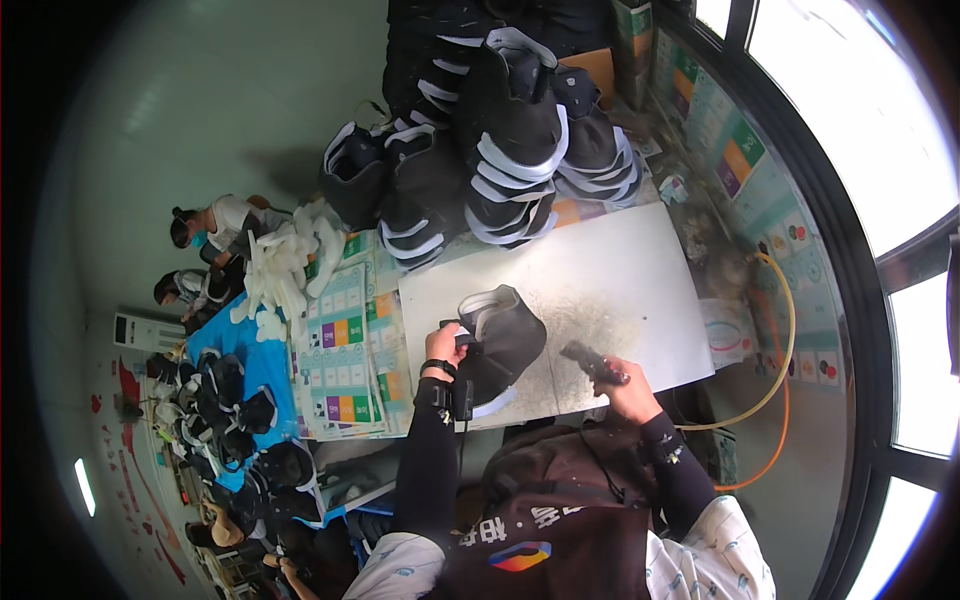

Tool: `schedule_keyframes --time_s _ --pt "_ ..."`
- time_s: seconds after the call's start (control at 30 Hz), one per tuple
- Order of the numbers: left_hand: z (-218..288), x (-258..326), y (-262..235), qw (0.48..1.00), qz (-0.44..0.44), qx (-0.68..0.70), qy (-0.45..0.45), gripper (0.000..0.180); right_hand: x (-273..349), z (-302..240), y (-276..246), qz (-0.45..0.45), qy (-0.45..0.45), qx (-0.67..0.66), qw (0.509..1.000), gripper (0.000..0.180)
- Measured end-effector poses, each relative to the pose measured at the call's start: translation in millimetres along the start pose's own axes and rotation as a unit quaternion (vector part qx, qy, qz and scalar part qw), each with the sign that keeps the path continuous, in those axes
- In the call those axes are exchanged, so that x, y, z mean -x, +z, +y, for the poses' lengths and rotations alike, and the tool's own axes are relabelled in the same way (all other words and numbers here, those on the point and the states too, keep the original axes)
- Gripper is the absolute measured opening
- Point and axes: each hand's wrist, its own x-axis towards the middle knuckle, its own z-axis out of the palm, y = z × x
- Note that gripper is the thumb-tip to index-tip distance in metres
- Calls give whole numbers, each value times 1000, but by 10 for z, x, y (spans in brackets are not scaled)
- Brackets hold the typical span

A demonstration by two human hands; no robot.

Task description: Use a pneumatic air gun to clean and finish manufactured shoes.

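My left hand [445, 347] grips the rear edge of a black shoe upper with a white edge [505, 340], which lies on the white work board [620, 270]. Around that wrist sits a black strap with a small device. My right hand [622, 378] is closed on a dark hand tool [585, 356] whose tip points toward the shoe, a short gap away. Both forearms wear black sleeves. Scorch-like grey marks cover the board between the hands.
A tall pile of black shoe uppers with white trim [500, 140] stands behind the board. White foam pieces [285, 265] lie on a blue table at left with more uppers [230, 400]. Other people [215, 225] sit beyond. An orange hose [780, 350] curves at right near windows.
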Motion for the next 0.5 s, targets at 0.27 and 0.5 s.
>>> schedule_keyframes --time_s 0.27,0.5 --pt "37 15 -30 1000 -1 2 -5 20 -34 109 -121 -26 8 10 1000 20" --pt "566 325 -106 939 -143 -192 247 24 42 63 -257 -42 -101 -6 994 21"
